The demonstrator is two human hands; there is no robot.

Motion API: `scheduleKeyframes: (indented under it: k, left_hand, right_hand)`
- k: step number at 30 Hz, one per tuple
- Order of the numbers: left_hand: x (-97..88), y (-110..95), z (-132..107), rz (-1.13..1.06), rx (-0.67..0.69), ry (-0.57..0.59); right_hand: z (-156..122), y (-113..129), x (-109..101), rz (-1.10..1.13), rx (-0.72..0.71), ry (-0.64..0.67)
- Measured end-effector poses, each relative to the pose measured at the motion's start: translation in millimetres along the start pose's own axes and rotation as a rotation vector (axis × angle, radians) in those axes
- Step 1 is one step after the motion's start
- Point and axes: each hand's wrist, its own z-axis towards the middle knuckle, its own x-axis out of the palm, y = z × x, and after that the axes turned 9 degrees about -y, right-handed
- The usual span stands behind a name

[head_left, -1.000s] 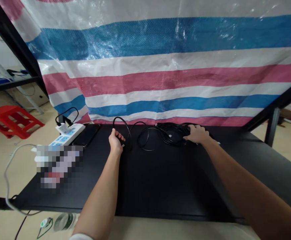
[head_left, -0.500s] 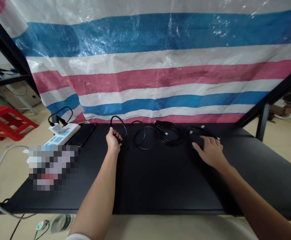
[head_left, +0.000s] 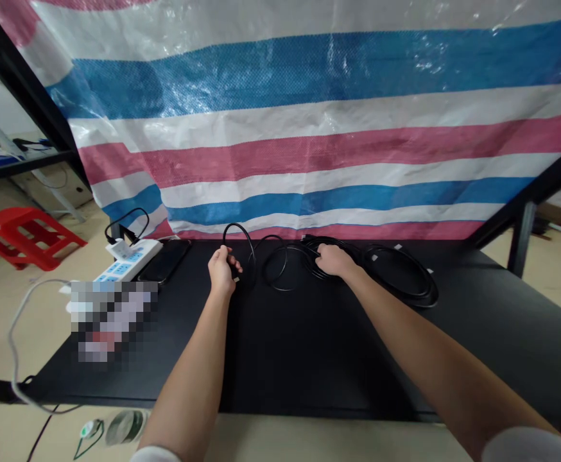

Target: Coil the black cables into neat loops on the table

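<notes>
My left hand (head_left: 223,271) is closed around a black cable (head_left: 236,226), which arches up from between the fingers and falls back to the table. A small light tag or tip shows beside the little-finger side. My right hand (head_left: 337,260) lies on the middle cable coil (head_left: 313,269), its fingertips bent down and closed on the strands, partly hidden by the hand. Between my hands a looser loop of cable (head_left: 280,289) rests flat. To the right of my right hand sits another black cable coil (head_left: 427,296) with small white tags.
A white power strip (head_left: 129,263) with plugs stands at the left beside a dark phone (head_left: 167,262). A blurred-out patch (head_left: 117,321) covers something nearer. Behind the black table (head_left: 309,366) hangs a striped sheet (head_left: 319,154). A red stool (head_left: 30,237) is on the floor.
My right hand has moved left from the right-hand coil to the middle coil and closed there. My left hand keeps its hold on the cable. The view has shifted slightly.
</notes>
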Motion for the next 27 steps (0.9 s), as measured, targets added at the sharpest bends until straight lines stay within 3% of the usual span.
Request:
scheduleKeyframes:
  k: [4, 6, 10, 13, 16, 20, 22, 25, 27]
  left_hand:
    - [1.0, -5.3, -2.6, -0.074, -0.08, 0.001]
    - [0.5, -9.4, -3.2, -0.126, -0.111, 0.015]
    - [-2.8, -19.1, -2.1, -0.27, -0.19, 0.044]
    - [-6.7, -25.6, 0.9, -0.383, -0.225, -0.016]
    - [-11.6, -30.2, 5.3, -0.472, -0.234, -0.127]
    - [-17.3, -35.1, 9.1, -0.525, -0.242, -0.24]
    - [-17.8, -37.0, 8.5, -0.527, -0.247, -0.243]
    - [-15.1, -37.2, 5.1, -0.527, -0.279, -0.201]
    - [-12.1, -35.3, 2.7, -0.51, -0.296, -0.152]
  right_hand:
    - [-1.4, -8.1, 1.6, 0.023, 0.047, -0.026]
    - [-3.8, -13.9, 1.9, 0.177, 0.118, -0.107]
    - [-14.2, -32.2, -3.8, 0.9, 0.352, -0.334]
    - [-27.1, -56.0, -15.1, 1.495, 0.333, -0.428]
    - [-40.6, -85.8, -27.0, 1.83, 0.359, -0.549]
    - [-51.7, -121.2, -34.8, 2.016, 0.51, -0.78]
    - [-54.0, -132.0, -35.2, 2.042, 0.496, -0.828]
    - [-56.2, -133.0, -34.3, 1.997, 0.316, -0.794]
    - [-57.3, -122.4, -33.2, 1.938, 0.139, -0.695]
